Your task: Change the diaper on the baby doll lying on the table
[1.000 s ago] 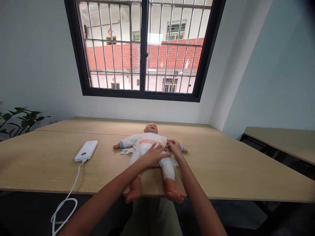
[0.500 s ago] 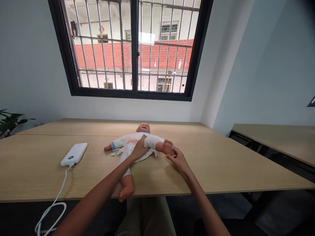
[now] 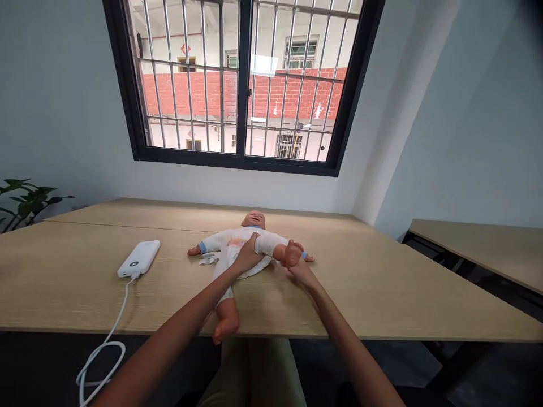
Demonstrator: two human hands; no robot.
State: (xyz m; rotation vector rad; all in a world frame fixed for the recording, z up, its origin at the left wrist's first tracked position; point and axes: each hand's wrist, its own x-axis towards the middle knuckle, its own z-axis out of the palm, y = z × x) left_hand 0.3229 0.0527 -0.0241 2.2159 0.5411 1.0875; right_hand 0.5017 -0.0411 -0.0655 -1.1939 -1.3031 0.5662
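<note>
Logging from afar: left grip (image 3: pixel 249 255) closed round the raised leg (image 3: pixel 265 245) of a baby doll (image 3: pixel 236 244), which lay under that grip on the surface (image 3: pixel 63 288). Right grip (image 3: pixel 300 273) sat beneath the foot (image 3: pixel 292 253), pinch indeterminable. Step judged as leg-holding; next move called for steadying that foot.

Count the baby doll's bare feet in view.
2: the raised foot beside the right hand, and the lower foot hanging past the near edge of the table.

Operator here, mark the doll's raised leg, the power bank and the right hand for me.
doll's raised leg (image 3: pixel 266 245): head view, on the white cloth covering the leg.
power bank (image 3: pixel 138 259): head view, on its white top face.
right hand (image 3: pixel 302 273): head view, on the back of the hand.
</note>
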